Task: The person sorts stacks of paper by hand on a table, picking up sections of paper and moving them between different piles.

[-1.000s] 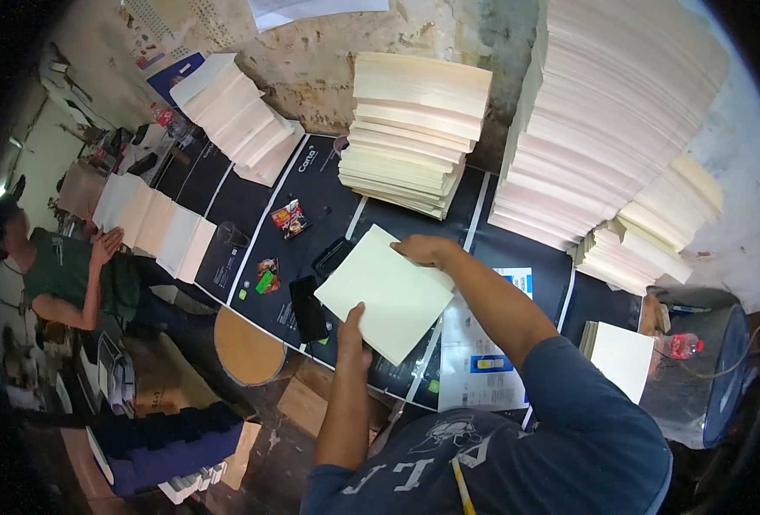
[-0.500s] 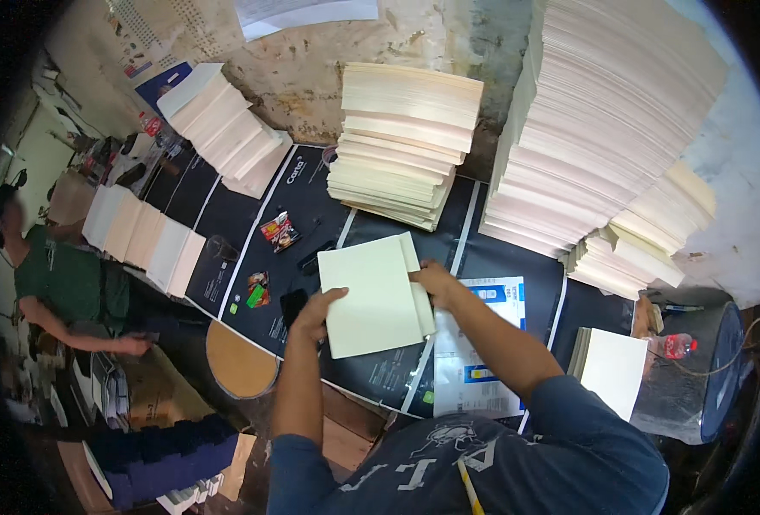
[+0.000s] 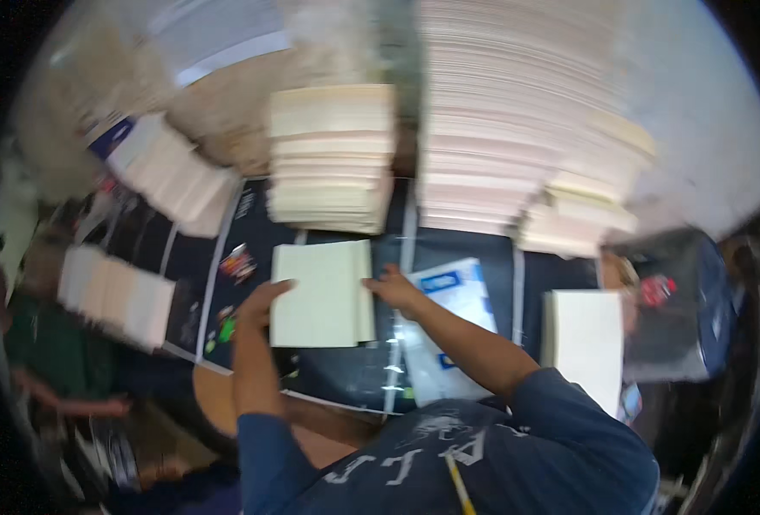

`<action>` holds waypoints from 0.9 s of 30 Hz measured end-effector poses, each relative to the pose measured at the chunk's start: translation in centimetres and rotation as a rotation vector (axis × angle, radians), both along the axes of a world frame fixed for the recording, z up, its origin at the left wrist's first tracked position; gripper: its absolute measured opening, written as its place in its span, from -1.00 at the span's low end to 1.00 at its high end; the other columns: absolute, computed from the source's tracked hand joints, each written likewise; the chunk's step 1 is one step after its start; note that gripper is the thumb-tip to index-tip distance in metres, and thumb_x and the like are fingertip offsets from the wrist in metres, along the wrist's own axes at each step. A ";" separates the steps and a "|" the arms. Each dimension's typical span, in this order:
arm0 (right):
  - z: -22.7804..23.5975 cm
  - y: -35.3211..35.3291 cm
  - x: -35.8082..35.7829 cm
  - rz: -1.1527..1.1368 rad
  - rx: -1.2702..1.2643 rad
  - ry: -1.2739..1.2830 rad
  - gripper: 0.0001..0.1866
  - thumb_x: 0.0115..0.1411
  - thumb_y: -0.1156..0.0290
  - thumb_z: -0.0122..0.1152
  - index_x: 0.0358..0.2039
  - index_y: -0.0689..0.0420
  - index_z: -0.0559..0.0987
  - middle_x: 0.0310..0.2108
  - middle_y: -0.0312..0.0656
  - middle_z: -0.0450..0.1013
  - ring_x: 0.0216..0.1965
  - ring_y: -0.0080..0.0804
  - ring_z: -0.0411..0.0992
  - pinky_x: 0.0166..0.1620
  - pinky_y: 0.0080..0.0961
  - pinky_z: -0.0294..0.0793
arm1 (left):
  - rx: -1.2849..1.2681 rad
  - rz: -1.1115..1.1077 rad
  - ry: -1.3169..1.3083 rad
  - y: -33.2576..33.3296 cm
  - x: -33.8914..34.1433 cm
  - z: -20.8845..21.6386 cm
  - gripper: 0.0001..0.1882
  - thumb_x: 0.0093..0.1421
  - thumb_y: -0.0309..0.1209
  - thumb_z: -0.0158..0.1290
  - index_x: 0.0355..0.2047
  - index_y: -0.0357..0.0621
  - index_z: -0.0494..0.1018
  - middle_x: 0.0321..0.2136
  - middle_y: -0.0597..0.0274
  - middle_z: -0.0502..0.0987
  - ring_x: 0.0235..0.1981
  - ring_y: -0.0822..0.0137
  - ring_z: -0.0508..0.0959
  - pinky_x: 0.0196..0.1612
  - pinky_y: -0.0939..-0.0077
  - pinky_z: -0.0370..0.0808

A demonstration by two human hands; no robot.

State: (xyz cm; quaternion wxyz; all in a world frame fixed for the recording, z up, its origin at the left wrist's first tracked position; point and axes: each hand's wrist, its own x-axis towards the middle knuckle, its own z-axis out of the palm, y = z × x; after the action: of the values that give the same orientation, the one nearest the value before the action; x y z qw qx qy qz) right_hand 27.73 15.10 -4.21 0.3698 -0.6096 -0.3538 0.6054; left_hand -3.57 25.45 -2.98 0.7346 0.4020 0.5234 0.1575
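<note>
A small stack of cream paper lies in front of me on the black table covering. Its top part is offset to the left, so a narrow strip of the lower paper shows along the right side. My left hand grips the left edge, thumb on top and the other fingers mostly hidden. At the opposite edge, my right hand pinches the protruding strip near its upper half. Just right of the stack, a white and blue printed sheet lies partly under my right forearm.
A tall cream paper pile stands behind, with a much larger pile to its right. Another stack sits at the right, near a dark drum. Small packets lie left. A person in green is far left.
My view has swung, shifting and blurring the scene. The paper stack now sits squarer in the picture, with both hands still on its edges. The protruding strip looks narrower and more even.
</note>
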 end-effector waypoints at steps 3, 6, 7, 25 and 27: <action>3.9 -7.9 9.3 0.010 0.279 -0.223 -0.16 0.21 0.21 0.30 0.33 0.18 0.03 0.20 0.13 0.24 0.16 -0.08 0.34 0.13 -0.28 0.41 | 0.349 0.052 -0.035 -3.5 2.9 6.0 -0.62 0.27 -0.17 0.06 -0.05 -0.19 0.47 -0.22 0.26 0.57 -0.19 0.41 0.55 -0.10 0.44 0.50; 6.7 -18.9 19.8 -0.339 0.282 -0.459 -0.29 0.18 0.37 0.31 0.28 0.12 0.19 0.15 -0.06 0.31 0.03 -0.31 0.44 0.01 -0.40 0.49 | 0.789 0.543 0.368 -6.7 -0.6 8.4 -0.58 0.33 -0.26 0.01 0.10 -0.24 0.37 0.02 0.10 0.48 0.00 0.28 0.48 0.06 0.37 0.42; 5.2 -24.2 25.4 -0.514 0.377 -0.586 -0.33 0.17 0.41 0.31 0.25 0.14 0.24 0.13 -0.08 0.33 -0.02 -0.34 0.47 -0.05 -0.40 0.52 | 1.027 0.641 0.373 -7.4 0.4 7.8 -0.60 0.34 -0.31 0.00 0.11 -0.25 0.35 0.05 0.08 0.45 0.03 0.27 0.46 0.10 0.35 0.40; 5.5 -34.9 17.6 -0.264 -0.122 -1.418 0.08 -0.21 0.05 0.54 0.24 0.29 0.21 0.10 -0.02 0.25 0.14 -0.09 0.21 0.07 -0.15 0.27 | 1.424 -1.057 0.610 -32.5 27.7 -7.2 -0.09 0.19 0.30 -0.12 0.36 -0.04 0.10 0.40 -0.09 -0.05 0.42 -0.07 -0.09 0.32 -0.32 -0.18; 4.8 -34.9 17.5 -0.321 -0.147 -1.439 0.08 -0.21 0.09 0.53 0.25 0.29 0.19 0.12 0.00 0.23 0.16 -0.06 0.20 0.11 -0.13 0.24 | 1.475 -1.133 0.518 -32.4 27.7 -7.1 -0.11 0.20 0.31 -0.15 0.36 -0.03 0.12 0.40 -0.07 -0.05 0.42 -0.05 -0.08 0.33 -0.30 -0.18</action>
State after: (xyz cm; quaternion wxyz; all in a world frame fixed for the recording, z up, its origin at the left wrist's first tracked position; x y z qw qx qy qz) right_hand 45.22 -19.80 0.58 0.0888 -0.9231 -0.3738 0.0168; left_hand 24.17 -6.90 -10.06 0.1258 0.9776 0.1668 -0.0249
